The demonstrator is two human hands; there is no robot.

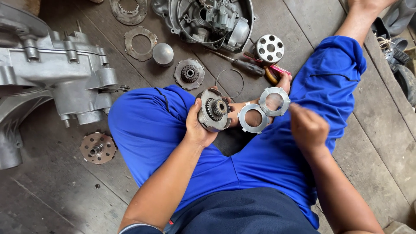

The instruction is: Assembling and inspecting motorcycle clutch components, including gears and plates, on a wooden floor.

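Clutch drum (213, 110) with gears, in left hand (196, 128).

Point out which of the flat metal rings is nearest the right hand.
The pale steel ring just beyond the right hand, the one farther right of the two bright rings over the legs; the brown rings lie away on the floor.

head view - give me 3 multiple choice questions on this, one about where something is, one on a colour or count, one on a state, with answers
1. Where is the screwdriver?
A. on the wooden floor beyond the knees
B. in the left hand
C. on the engine case

2. What colour are the trousers?
A. grey
B. blue
C. black

3. What is the left hand doing?
A. resting open on the floor
B. gripping the round geared clutch part
C. pointing at the wall

Answers: 1 A, it lies on the planks beside the perforated drum. 2 B, both legs are bright blue. 3 B, its fingers wrap the part's rim, while the right hand sits near two flat metal rings.
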